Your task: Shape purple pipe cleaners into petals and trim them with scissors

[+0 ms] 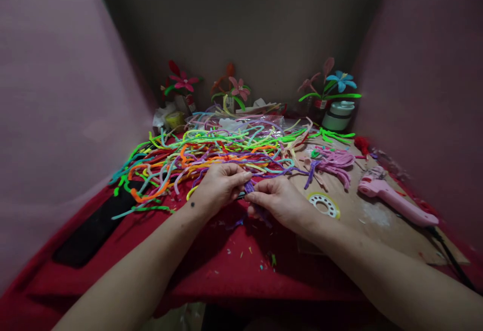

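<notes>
My left hand [225,184] and my right hand [274,197] meet near the front middle of the table. Between their fingertips is a small bunch of purple pipe cleaners [249,187], pinched by both hands. Part of the bunch hangs below my right fingers, dim and partly hidden. Just behind my hands lies a wide tangle of pipe cleaners [211,145] in green, orange, yellow, purple and other colours. To the right, a pink and purple pipe cleaner bundle [334,162] rests on a cardboard sheet [347,205].
A pink glue gun [396,200] with a black cord and a white-and-yellow ring [323,205] lie on the cardboard. A long black object [94,228] lies at left. Pipe cleaner flowers [341,80] stand along the back, beside a pale jar [338,115]. Scraps dot the red cloth [226,280].
</notes>
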A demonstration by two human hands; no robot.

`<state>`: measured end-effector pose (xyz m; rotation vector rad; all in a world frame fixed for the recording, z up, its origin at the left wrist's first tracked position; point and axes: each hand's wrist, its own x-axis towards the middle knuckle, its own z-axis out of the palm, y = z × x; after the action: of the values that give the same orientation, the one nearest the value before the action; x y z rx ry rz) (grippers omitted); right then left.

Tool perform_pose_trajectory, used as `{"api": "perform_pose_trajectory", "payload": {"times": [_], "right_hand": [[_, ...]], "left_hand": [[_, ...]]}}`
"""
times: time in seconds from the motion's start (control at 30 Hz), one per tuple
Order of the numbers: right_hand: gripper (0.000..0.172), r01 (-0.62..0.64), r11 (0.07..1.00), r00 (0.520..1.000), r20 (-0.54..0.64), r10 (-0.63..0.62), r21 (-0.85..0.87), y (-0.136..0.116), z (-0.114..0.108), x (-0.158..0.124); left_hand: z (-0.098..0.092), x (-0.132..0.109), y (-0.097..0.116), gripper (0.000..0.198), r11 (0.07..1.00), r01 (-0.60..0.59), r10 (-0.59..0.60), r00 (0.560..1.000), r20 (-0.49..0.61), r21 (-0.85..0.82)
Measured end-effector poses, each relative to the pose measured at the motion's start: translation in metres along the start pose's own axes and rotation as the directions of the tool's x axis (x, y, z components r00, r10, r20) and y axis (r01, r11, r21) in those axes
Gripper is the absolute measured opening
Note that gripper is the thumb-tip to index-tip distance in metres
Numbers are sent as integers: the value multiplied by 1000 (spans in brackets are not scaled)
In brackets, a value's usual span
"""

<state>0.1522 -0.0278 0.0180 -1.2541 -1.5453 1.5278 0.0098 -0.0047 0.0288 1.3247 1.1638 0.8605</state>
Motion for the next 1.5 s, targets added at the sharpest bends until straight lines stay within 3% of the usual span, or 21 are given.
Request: {"api": "perform_pose_trajectory", "payload": {"times": [0.07, 0.17, 0.27, 0.33, 0.4, 0.47, 0.53, 0.6, 0.67, 0.73, 0.8, 0.93, 1.2, 1.33, 1.43, 1.5], "right_hand": [[24, -14, 998, 1000, 15, 13, 63, 0, 1, 0], [14, -71, 948, 997, 2, 74, 309, 1, 0, 3], [6, -57, 861, 992, -72, 108, 505, 2, -4, 7], [7, -16, 811, 987, -118, 105, 585, 4, -7, 10], [9, 28, 774, 986, -146, 84, 633, 8, -10, 13], [8, 67, 747, 985, -163, 56, 662, 13, -12, 17], [7, 82, 722, 986, -163, 42, 687, 16, -12, 19], [6, 71, 701, 988, -144, 45, 709, 17, -12, 19], [6, 57, 695, 991, -123, 46, 717, 15, -11, 17], [6, 50, 695, 991, -121, 53, 717, 10, -10, 14], [7, 45, 696, 990, -126, 65, 717, 6, -10, 11], [10, 62, 695, 990, -131, 47, 716, 4, -9, 11], [19, 125, 717, 991, -122, -56, 686, 17, -9, 18], [22, 142, 729, 987, -150, -54, 670, 17, -9, 19], [16, 155, 767, 986, -149, -78, 623, 15, -8, 18], [13, 157, 783, 985, -147, -84, 602, 15, -8, 17]], "left_hand": [[-1, 1, 0, 33, 1000, -9, 9, 1000, 1, -12], [-2, 0, 1, 27, 992, -116, 119, 990, -73, 39], [-3, -2, 3, 18, 966, -241, 253, 952, -172, 92], [-3, -4, 3, 16, 934, -330, 349, 925, -149, 135], [-2, -5, -1, 13, 832, -487, 507, 862, -4, 266], [-1, -6, -8, 17, 611, -653, 636, 741, 214, 447], [0, -5, -16, 23, 346, -731, 667, 633, 394, 589], [1, -4, -22, 23, 182, -732, 670, 581, 462, 657], [2, -3, -24, 21, 141, -746, 710, 535, 458, 651], [2, -4, -21, 21, 184, -787, 765, 491, 417, 589], [1, -5, -15, 21, 272, -810, 779, 502, 375, 520], [-4, -8, -5, 24, 461, -761, 721, 621, 308, 455], [-6, -9, -3, 21, 665, -666, 630, 743, 227, 338], [-2, -10, -3, 18, 726, -622, 595, 782, 187, 294], [0, -10, -3, 16, 784, -564, 571, 819, 58, 259], [-1, -10, -3, 10, 761, -560, 596, 803, -12, 328]]}}
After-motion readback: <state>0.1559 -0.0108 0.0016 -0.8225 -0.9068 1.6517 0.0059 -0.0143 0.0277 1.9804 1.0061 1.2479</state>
